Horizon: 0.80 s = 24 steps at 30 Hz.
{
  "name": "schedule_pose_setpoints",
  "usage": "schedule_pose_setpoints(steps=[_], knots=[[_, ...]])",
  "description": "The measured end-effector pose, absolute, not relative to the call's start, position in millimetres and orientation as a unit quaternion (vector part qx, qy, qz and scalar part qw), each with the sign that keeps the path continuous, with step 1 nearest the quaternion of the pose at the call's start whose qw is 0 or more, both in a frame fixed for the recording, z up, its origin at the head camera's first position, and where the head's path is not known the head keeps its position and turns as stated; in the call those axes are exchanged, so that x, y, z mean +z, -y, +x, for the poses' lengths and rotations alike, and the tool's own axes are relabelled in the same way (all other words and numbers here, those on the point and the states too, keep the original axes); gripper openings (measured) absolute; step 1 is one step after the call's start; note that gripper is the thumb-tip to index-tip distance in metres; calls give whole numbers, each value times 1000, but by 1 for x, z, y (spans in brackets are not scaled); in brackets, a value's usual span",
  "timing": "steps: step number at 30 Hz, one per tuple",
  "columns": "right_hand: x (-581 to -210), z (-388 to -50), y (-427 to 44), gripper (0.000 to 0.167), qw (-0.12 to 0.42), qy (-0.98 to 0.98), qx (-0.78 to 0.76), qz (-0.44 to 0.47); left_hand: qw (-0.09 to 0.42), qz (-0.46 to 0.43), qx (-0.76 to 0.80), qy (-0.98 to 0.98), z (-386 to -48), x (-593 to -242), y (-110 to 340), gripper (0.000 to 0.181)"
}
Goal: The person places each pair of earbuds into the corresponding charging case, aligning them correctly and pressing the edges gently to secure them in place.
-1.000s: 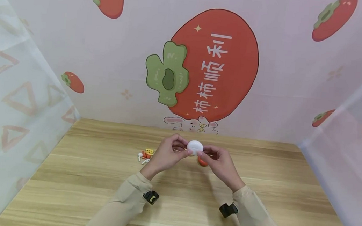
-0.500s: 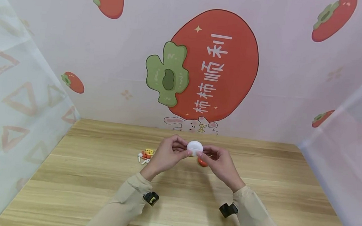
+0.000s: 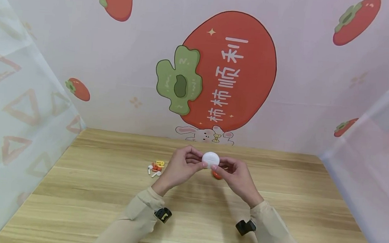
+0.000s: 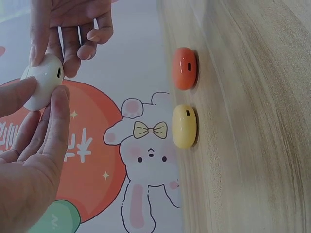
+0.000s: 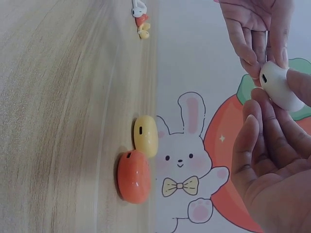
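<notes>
A white, rounded earbud charging case [image 3: 210,159] is held up above the table between both hands. My left hand [image 3: 182,166] pinches its left side with thumb and fingers. From the right, my right hand [image 3: 238,175] grips the other side, thumb on the near face. The lid looks closed. A small port shows on the case's underside in both wrist views. Below the hands, an orange-red case [image 4: 183,69] and a yellow case [image 4: 184,126] lie side by side on the table; the head view hides most of them.
Left of the hands lies a small group of loose earbuds: white ones [image 3: 156,174], orange ones [image 3: 156,167] and yellow ones [image 3: 160,163]. The wooden table [image 3: 74,188] ends at a printed back wall [image 3: 134,64]. Printed sheets stand at both sides.
The white case and the hands have shifted very slightly to the right. Both hands keep the same grip on it, and the things on the table have stayed put.
</notes>
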State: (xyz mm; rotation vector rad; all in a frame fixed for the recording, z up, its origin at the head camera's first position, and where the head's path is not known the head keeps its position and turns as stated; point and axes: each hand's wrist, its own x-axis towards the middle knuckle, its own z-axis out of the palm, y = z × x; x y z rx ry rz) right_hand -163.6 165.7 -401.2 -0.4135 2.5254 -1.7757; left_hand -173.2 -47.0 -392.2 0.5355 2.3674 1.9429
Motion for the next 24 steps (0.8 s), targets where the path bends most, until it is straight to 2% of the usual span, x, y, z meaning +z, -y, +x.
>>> schedule_pose_setpoints(steps=[24], knots=[[-399, -160, -169, 34, 17, -803, -584, -122, 8, 174, 622, -764, -172, -393, 46, 24]])
